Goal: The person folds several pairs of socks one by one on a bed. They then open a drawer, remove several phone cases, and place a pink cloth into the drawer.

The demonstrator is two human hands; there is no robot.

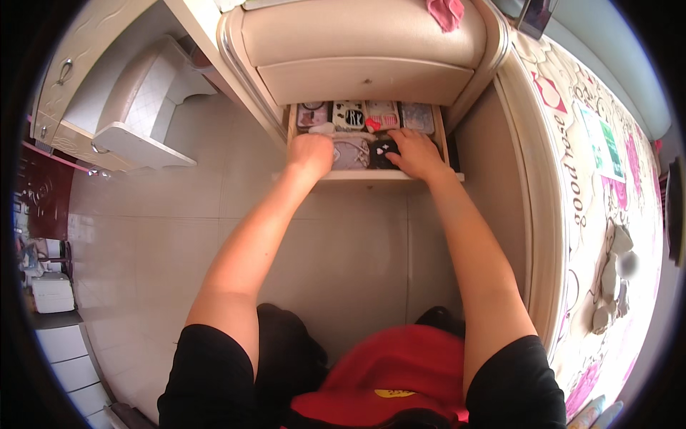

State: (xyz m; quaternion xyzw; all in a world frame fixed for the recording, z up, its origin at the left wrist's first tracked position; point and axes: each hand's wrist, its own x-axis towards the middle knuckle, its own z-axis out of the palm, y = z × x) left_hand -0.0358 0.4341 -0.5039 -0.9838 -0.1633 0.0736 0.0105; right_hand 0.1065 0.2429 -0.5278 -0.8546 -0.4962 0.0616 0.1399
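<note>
An open drawer point(364, 175) of a cream bedside cabinet point(364, 40) lies before me, holding several flat decorated cases in rows. At its left front, my left hand point(312, 153) is curled down beside a grey-lilac case point(351, 153) with a looped strap; its fingertips are hidden. My right hand point(417, 153) reaches in on the right, thumb and fingers apart on a black case point(381, 153) with white shapes. Behind are a black-and-white case point(348, 115), one with a red bow point(373, 124) and a pale, glittery case point(418, 117). A whitish strip point(351, 136) lies between the rows.
Close on the right stands a bed with a floral cover point(579, 134), carrying a green-and-white sheet point(603, 142) and a grey soft item point(611, 284). A pink cloth point(446, 13) lies on the cabinet. To the left, a white panel point(147, 145) juts over the tiled floor point(177, 214).
</note>
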